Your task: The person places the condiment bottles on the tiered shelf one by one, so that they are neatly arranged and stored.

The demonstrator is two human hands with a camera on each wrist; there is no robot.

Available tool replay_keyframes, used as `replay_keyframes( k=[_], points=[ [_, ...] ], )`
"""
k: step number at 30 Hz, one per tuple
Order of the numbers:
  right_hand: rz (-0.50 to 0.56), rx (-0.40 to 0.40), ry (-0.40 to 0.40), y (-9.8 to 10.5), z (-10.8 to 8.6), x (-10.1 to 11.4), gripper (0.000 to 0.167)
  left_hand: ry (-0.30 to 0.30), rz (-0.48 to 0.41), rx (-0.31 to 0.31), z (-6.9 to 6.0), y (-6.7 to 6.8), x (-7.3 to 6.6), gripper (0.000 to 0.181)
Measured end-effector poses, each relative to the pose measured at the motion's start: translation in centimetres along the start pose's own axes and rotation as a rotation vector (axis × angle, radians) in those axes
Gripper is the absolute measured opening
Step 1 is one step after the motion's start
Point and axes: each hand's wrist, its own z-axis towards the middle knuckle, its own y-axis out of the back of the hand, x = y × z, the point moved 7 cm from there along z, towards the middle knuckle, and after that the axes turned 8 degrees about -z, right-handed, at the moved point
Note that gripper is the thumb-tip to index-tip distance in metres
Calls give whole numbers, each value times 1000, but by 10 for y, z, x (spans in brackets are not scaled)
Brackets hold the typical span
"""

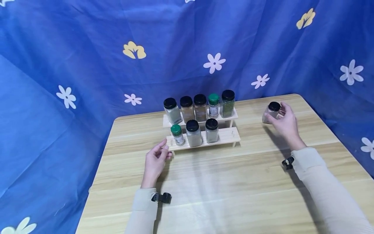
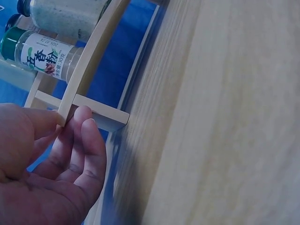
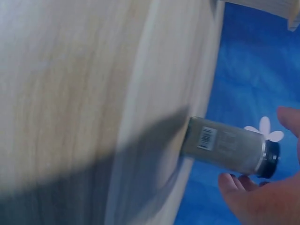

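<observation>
My left hand (image 1: pixel 155 161) is at the left end of the lower tier of a wooden two-tier spice rack (image 1: pixel 223 136). In the left wrist view, its thumb and fingers pinch the corner of the board near a leg. A green-capped spice shaker (image 2: pixel 44 55) stands close by on that tier. Away to the right, a black-capped glass spice jar (image 1: pixel 271 113) stands on the table. My right hand (image 1: pixel 286 125) is around this jar, thumb and fingers spread on either side. Gaps show between thumb and jar in the right wrist view; whether the fingertips touch it I cannot tell.
Black-capped jars (image 1: pixel 194 134) and a green-capped shaker (image 1: pixel 177 135) share the lower tier. Several more jars (image 1: pixel 227 104) line the upper tier. A blue flowered cloth (image 1: pixel 175 58) hangs behind the wood-grain table (image 1: pixel 216 185). The table's right edge runs beyond the right hand.
</observation>
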Motion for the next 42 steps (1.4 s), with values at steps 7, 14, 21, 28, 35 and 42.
replay_keyframes(
  k=[7, 14, 21, 28, 35, 42],
  points=[
    [-34, 37, -21, -10, 8, -14, 88, 7, 6, 13, 0, -2, 1, 38],
    [-91, 6, -21, -9, 9, -21, 73, 14, 11, 19, -2, -4, 2, 38],
    [-127, -31, -7, -6, 5, -22, 65, 20, 20, 4, -3, -4, 4, 38],
    [-101, -49, 68, -4, -8, 3, 61, 16, 7, -1, -4, -2, 2, 39],
    [-29, -62, 174, -4, -33, 43, 58, 13, 11, -4, -2, 0, 2, 39],
    [78, -13, 254, -8, -58, 75, 55, 10, -8, 10, 1, -1, 2, 39]
  ],
)
